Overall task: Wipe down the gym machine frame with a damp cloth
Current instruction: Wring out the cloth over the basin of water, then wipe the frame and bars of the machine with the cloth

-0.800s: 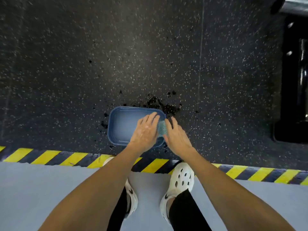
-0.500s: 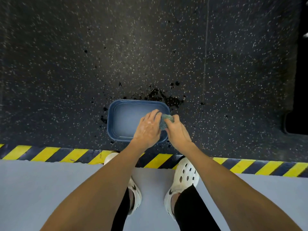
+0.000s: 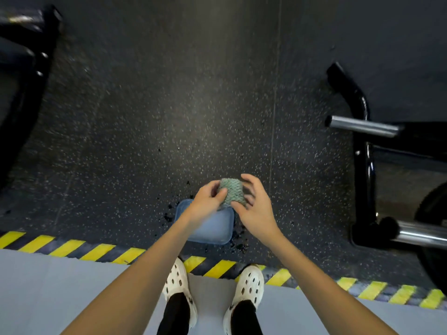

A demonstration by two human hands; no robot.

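The cloth [image 3: 231, 192] sits between left hand [image 3: 205, 201] and right hand [image 3: 257, 210] over the tub [image 3: 212, 232], machine frame [image 3: 362, 165] well apart rightward.

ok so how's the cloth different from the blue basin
The cloth is green and knobbly; the basin is blue and smooth. The cloth is bunched into a ball; the basin is a rounded rectangle. The left hand grips the cloth in the air; the basin sits on the floor. Both are just ahead of the white shoes.
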